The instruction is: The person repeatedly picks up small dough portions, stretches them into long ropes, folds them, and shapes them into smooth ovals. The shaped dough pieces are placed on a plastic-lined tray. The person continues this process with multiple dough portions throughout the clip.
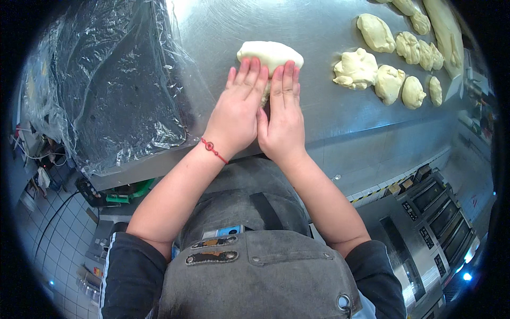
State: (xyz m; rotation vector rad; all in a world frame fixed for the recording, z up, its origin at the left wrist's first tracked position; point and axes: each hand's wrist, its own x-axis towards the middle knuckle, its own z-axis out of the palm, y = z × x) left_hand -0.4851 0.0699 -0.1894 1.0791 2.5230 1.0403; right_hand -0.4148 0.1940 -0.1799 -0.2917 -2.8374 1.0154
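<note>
A smooth, pale oblong piece of dough (271,52) lies crosswise on the stainless steel table (310,24) in front of me. My left hand (239,105), with a red cord bracelet at the wrist, rests flat with its fingertips on the near side of the dough. Beside it, my right hand (283,113) lies palm down, its straight fingers touching the right part of that side. Neither hand curls around the dough. A rougher strip of dough shows in the gap between the hands; what lies under the palms is hidden.
Clear plastic film (119,79) covers a dark, flat surface at the left. Several dough lumps (356,69) sit in rows at the right, beside a long dough strip (444,34). The table's front edge (370,129) runs close to my body. Deck ovens (422,235) stand lower right.
</note>
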